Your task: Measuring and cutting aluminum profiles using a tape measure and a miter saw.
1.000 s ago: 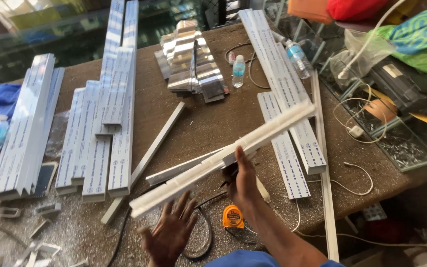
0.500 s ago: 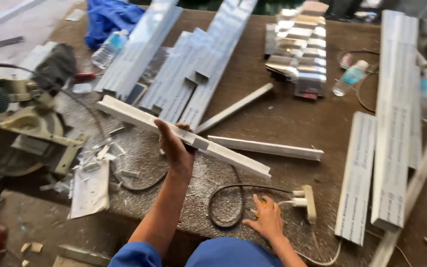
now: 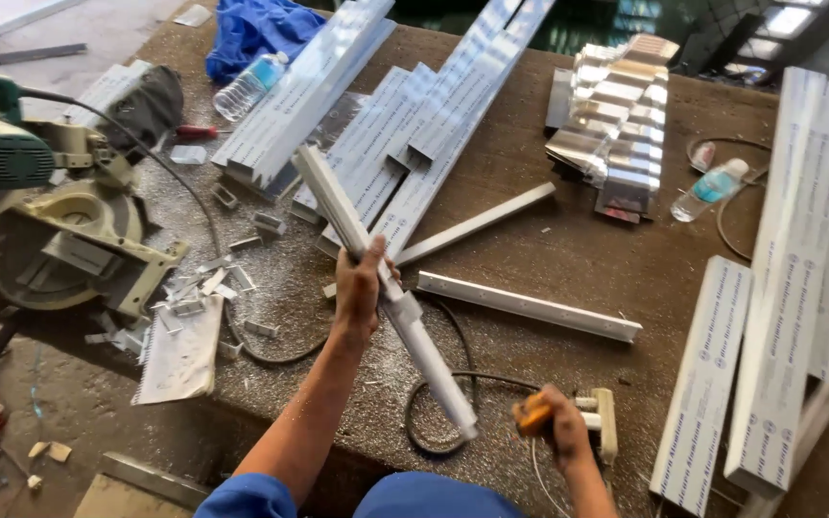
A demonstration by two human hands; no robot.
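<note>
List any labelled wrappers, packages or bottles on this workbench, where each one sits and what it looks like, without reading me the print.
Wrapped aluminium bars: right side of the bench, long white film with small blue round marks.
Wrapped bar stack: top centre, fanned out, white film with blue print.
Left water bottle: beside the blue cloth, clear with blue label.
Centre-right bottle: lying down, clear, blue label.
Bar in the left hand: plain white, no visible label.

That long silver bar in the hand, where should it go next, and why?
Probably swing the aluminium bar left toward the miter saw. The left hand grips it mid-length, lifted off the table, its far end already pointing up-left, and short offcuts lie beside the saw. The right hand holds an orange tape measure, which hints at measuring before cutting.
</note>
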